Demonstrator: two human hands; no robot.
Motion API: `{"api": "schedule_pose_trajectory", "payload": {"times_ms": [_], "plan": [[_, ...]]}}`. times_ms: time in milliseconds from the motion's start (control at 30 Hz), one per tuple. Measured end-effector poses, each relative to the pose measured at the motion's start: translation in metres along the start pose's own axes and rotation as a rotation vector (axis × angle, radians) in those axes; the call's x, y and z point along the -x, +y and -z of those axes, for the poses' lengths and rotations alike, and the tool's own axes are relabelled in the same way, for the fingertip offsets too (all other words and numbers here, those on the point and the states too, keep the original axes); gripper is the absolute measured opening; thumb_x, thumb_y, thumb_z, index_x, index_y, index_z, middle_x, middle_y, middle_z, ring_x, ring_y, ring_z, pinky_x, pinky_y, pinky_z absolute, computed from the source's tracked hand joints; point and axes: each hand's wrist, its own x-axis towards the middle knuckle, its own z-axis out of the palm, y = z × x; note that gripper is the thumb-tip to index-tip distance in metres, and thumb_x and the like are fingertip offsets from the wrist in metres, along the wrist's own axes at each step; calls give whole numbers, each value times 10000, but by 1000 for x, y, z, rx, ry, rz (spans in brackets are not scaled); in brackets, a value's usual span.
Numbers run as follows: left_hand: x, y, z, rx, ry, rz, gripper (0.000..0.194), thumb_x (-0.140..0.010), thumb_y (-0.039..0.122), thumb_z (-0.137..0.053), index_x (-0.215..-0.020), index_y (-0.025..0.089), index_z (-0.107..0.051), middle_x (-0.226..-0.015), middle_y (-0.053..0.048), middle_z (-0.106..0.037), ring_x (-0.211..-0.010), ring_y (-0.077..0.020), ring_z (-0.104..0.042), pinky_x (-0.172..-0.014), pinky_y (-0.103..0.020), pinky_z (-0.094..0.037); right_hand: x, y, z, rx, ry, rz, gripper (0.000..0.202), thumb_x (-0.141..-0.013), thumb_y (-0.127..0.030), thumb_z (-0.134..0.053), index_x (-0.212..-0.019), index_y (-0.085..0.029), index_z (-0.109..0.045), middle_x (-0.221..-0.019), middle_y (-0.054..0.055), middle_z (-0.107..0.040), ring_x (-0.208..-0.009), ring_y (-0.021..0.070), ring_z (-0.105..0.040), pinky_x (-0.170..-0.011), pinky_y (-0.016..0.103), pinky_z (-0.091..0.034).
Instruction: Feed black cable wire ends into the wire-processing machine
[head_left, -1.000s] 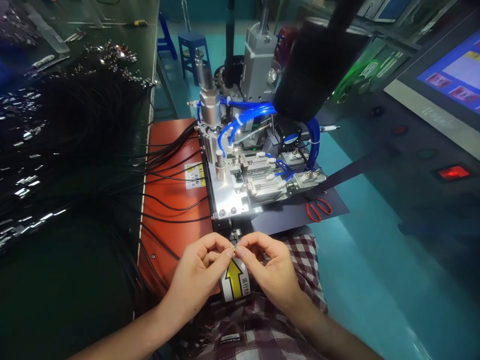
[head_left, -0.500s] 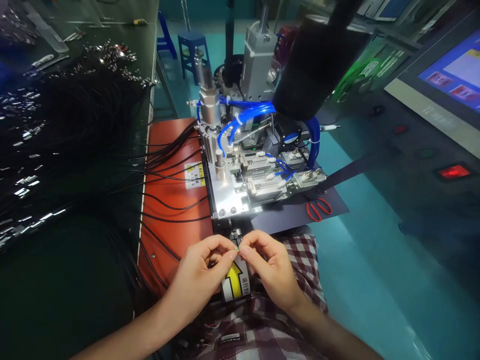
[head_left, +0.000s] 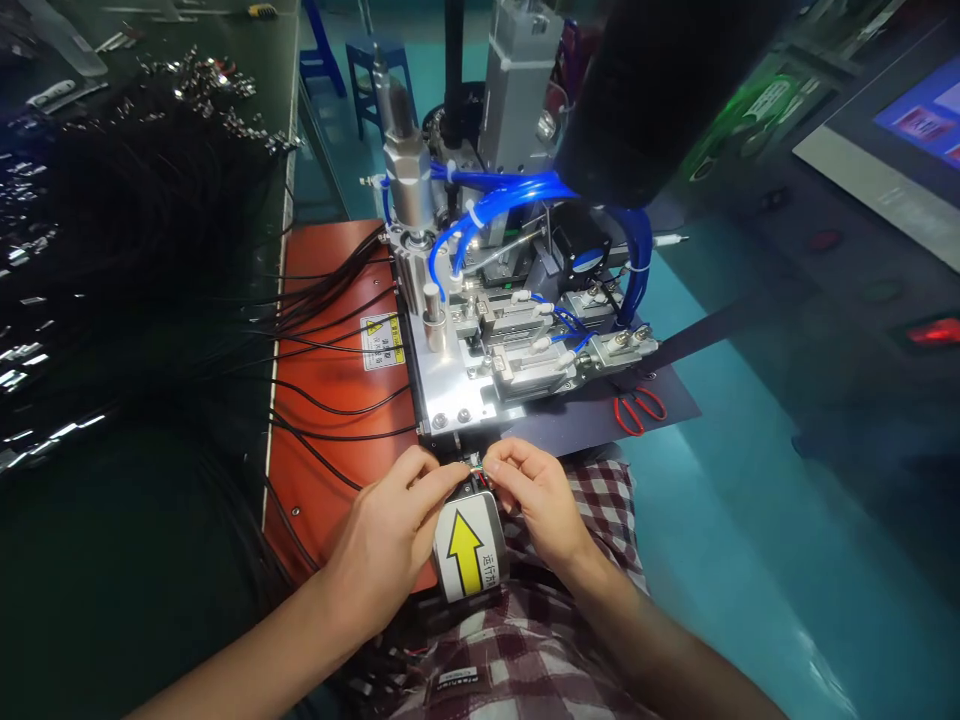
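Thin coloured wires [head_left: 479, 470], green and red among them, lie between my fingertips at a small fixture on the near end of the machine. My right hand [head_left: 536, 500] pinches them between thumb and index finger. From the other side my left hand [head_left: 386, 525] is closed at the wires, its index finger reaching along to the fixture; its thumb is hidden. Just below my fingertips sits a curved cover with a yellow arrow label [head_left: 466, 550]. The metal machine [head_left: 450, 385], with cylinders and blue air hoses [head_left: 517, 187], stands right in front of my hands.
Black cables [head_left: 341, 435] run across an orange plate [head_left: 330, 510] into the machine's left side. A large heap of black cables [head_left: 150, 190] covers the dark bench at left. Red-handled scissors [head_left: 640, 411] lie at right, near a control panel [head_left: 885, 230].
Both hands have moved slightly forward, bringing the wires down to the fixture. My left index finger has straightened out, and more of the arrow label shows.
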Motion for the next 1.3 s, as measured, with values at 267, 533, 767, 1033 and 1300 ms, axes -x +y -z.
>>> {"api": "schedule_pose_trajectory", "payload": {"times_ms": [267, 533, 767, 1033, 1300], "plan": [[-4, -5, -4, -79, 28, -47, 352, -884, 135, -389, -1160, 219, -591, -889, -57, -510, -762, -167, -571, -685, -288, -499, -11, 3, 3, -15, 7, -40, 132, -726, -220, -610, -627, -160, -547, -518, -62, -462, -433, 65, -346, -432, 213, -242], [-6, -4, -6, -193, 69, -66, 349, -875, 126, -416, -1155, 203, -611, -875, -67, -516, -733, -177, -570, -628, -297, -510, -13, 4, 4, -8, 7, -38, 147, -721, -256, -617, -625, -165, -554, -496, -67, -450, -427, 68, -346, -432, 217, -245], [-7, -3, -6, -247, 52, -87, 357, -868, 125, -426, -1172, 181, -606, -887, -83, -523, -710, -191, -580, -603, -323, -525, -14, 7, 8, 27, -1, -20, 144, -736, -257, -614, -642, -162, -560, -541, -56, -474, -447, 70, -375, -442, 214, -271], [-5, -2, -5, -264, 49, -100, 356, -874, 130, -409, -1166, 170, -611, -892, -93, -532, -700, -191, -588, -594, -326, -534, -14, 8, 9, 26, -5, -24, 143, -737, -256, -611, -645, -161, -557, -556, -53, -489, -443, 67, -382, -441, 213, -278], [-5, -2, -6, -290, 31, -82, 369, -880, 138, -391, -1178, 189, -602, -880, -87, -526, -709, -192, -587, -590, -317, -532, -14, 5, 8, 54, -8, -19, 151, -744, -265, -610, -649, -168, -543, -532, -59, -466, -444, 74, -380, -446, 219, -280]]}}
